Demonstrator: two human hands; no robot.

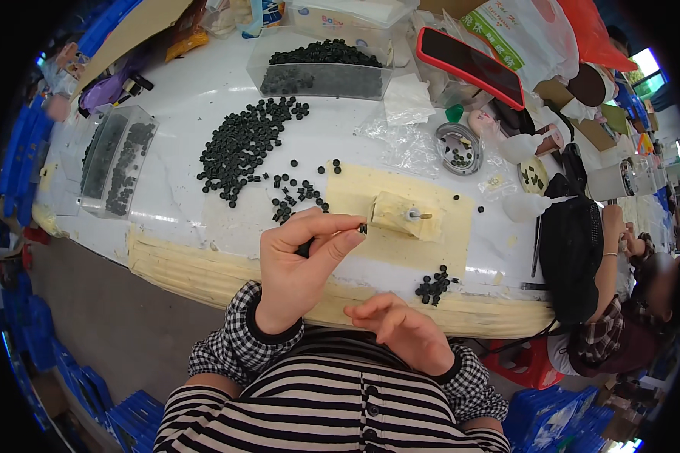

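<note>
Thumb and forefinger of my left hand (298, 260) pinch a small black round part (363, 229). More black shows within the curl of that hand's other fingers; I cannot make out how much is there. Just right of the pinch, a block wrapped in cream tape (393, 214) sits on a yellow sheet (347, 185), a thin metal pin (426, 216) sticking out of its right side. Low by the table's front edge, my right hand (408, 332) hovers with bent, parted fingers and nothing visible in them. A small cluster of black parts (432, 287) lies beyond it.
A big heap of black parts (242, 147) spreads left of centre. Clear boxes of them stand at the back (325, 79) and left (117, 162). A red-cased phone (472, 68), a round tin (459, 149) and white squeeze bottles (525, 206) crowd the right. Another person's arm (610, 264) is there.
</note>
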